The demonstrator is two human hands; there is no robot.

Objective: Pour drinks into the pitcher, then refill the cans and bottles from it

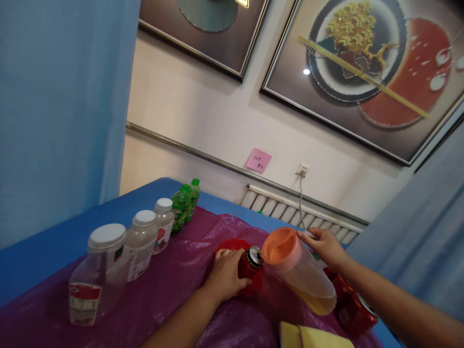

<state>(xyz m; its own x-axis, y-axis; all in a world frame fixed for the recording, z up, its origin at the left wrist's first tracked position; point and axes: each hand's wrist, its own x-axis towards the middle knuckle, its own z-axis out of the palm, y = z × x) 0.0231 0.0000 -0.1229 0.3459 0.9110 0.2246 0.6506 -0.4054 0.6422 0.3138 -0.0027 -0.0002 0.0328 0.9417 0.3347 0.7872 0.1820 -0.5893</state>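
The left hand (225, 273) is wrapped around a red can (250, 264) that stands on a red plate (232, 244) near the middle of the table (72, 232), which a purple sheet (174, 290) covers. The right hand (324, 245) grasps the far side of a clear pitcher (304, 278) with an orange lid (281, 245), just beside the can and tilted toward it. Three white-capped bottles (139, 244) and two green bottles (184, 203) line the table's left edge.
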